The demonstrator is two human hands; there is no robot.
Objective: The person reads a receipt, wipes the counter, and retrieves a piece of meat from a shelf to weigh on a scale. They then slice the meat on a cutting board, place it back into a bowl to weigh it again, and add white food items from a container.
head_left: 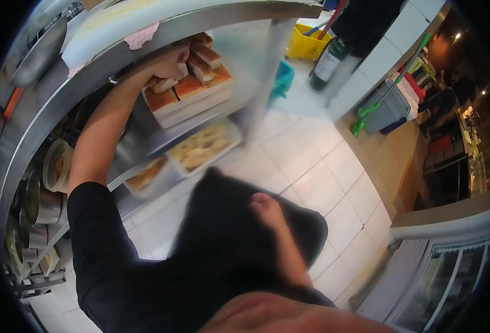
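Observation:
My left hand [170, 64] reaches under a steel counter [51, 97] to a white tray [192, 111] stacked with brown-topped cake slices [203, 69]. Its fingers are closed around one slice [164, 84] at the left end of the stack. My right hand [266, 208] rests curled on my black-clad knee [222, 233] and holds nothing. On the shelf below the cake tray sit a tray of pale food pieces [203, 147] and a smaller container [145, 175].
Steel pots and bowls [39, 200] fill the shelves at left. A pink cloth [140, 38] hangs over the counter edge. On the white tiled floor stand a yellow bucket [308, 44], a dark bottle [328, 61] and a green-handled broom [367, 116]. A glass-door cabinet [444, 283] is at lower right.

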